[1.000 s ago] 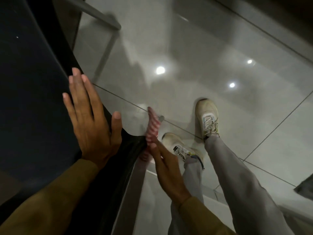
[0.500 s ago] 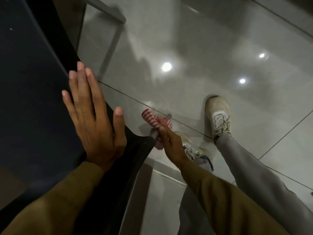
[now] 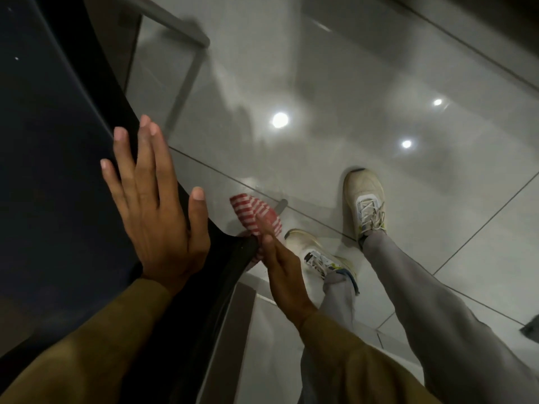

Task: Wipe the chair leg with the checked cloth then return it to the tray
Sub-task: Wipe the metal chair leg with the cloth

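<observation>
- The left hand [image 3: 157,211] lies flat, fingers spread, on the dark chair seat [image 3: 52,170], gripping nothing.
- The right hand [image 3: 280,266] presses the red-and-white checked cloth [image 3: 256,212] just below the seat's corner, above the glossy grey tiled floor [image 3: 320,68].

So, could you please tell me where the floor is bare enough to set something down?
The glossy tiles beyond the shoes, toward the grey frame bar, lie bare. It is crowded near the chair corner, where the right hand presses the checked cloth beside the shoes.
</observation>
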`<state>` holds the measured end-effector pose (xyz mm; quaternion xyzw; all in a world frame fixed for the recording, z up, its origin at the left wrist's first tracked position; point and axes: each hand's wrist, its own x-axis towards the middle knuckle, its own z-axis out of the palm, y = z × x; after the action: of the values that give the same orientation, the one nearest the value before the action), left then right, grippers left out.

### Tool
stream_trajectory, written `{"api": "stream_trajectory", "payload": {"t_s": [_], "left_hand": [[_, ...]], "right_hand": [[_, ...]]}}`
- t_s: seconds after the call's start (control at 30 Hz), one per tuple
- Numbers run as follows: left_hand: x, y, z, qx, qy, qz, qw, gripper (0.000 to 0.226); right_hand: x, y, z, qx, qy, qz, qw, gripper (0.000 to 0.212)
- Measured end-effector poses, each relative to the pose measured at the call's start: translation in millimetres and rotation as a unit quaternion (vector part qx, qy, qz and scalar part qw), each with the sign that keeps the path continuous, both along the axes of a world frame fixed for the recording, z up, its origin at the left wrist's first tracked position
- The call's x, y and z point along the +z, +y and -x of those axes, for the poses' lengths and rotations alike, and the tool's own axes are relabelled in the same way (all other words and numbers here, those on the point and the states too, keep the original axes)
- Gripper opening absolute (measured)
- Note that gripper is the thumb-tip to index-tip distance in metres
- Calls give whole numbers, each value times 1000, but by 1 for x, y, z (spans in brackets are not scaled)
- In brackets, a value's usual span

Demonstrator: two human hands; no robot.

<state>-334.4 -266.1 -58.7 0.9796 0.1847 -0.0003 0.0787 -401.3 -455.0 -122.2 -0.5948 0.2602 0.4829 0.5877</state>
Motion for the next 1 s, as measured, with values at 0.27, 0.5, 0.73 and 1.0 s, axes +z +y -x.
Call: {"api": "stream_trajectory", "payload": {"t_s": [0.27, 0.5, 0.73, 1.0], "left_hand": [[-2, 0, 2, -2, 2, -11, 1000, 74], [2, 1, 1, 4, 12, 9, 1000, 73], [6, -1, -1, 7, 11, 9, 1000, 74], [4, -3, 0, 6, 15, 15, 1000, 74]], "right_hand": [[-58, 6, -30, -10, 85, 65, 994, 45], [37, 6, -2, -19, 55, -12, 998, 53], [-39, 6, 1, -24, 13, 48, 998, 33], [-126, -1, -16, -29, 83, 75, 993, 37]]}}
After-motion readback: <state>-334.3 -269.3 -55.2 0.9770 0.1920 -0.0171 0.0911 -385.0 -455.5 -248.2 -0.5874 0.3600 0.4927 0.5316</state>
